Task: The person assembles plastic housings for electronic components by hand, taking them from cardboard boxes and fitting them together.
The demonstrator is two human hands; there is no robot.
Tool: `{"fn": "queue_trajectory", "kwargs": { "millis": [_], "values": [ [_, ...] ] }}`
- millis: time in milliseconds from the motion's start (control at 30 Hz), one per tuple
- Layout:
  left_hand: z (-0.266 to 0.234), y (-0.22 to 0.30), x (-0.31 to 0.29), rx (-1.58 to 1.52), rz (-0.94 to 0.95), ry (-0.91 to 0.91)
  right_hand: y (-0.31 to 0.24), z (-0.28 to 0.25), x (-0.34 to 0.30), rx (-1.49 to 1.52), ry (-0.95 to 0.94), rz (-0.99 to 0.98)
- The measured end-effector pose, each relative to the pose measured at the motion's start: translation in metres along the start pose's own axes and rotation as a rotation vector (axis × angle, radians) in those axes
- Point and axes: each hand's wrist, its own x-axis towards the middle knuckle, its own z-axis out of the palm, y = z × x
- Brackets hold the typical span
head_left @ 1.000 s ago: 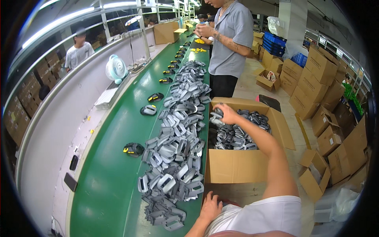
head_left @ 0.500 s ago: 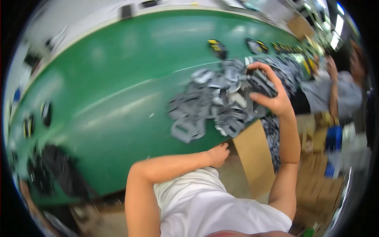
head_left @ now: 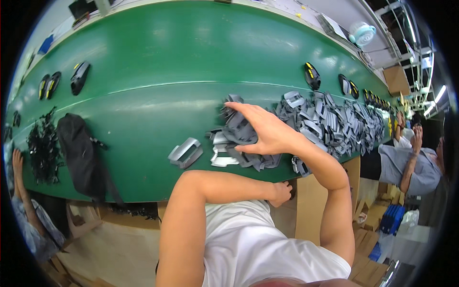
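My right hand [head_left: 267,129] reaches over a small heap of grey plastic parts [head_left: 246,136] on the green table. Its thumb and fingers are spread apart around the parts, with no firm grip visible. One single grey plastic part [head_left: 185,153], shaped like an open frame, lies alone left of this heap. To the right spreads a larger pile of the same grey parts [head_left: 330,119]. My left hand [head_left: 281,193] is at the table's front edge, close to my shirt, its fingers curled. What it holds, if anything, is hidden.
A cardboard box [head_left: 311,205] stands below the table edge by my right arm. A black bag [head_left: 79,148] and a tangle of black pieces [head_left: 43,148] lie at left. Black-and-yellow assembled pieces [head_left: 312,75] line the far side. A co-worker [head_left: 406,158] sits at right, another person's arm [head_left: 21,186] at left.
My right hand has moved left from the large pile, and a separate small heap of grey parts now lies beneath it. The view has turned rightward. My left hand stays near the table edge.
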Motion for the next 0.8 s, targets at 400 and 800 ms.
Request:
{"fn": "queue_trajectory", "kwargs": {
  "millis": [400,800],
  "values": [
    [0.001,0.0,-0.002,-0.231,0.091,0.274,0.008,0.014,0.0,-0.374,0.263,-0.105],
    [0.004,-0.009,-0.004,-0.246,0.144,0.271,0.023,0.038,-0.002,-0.46,0.604,-0.219]
  ]
}}
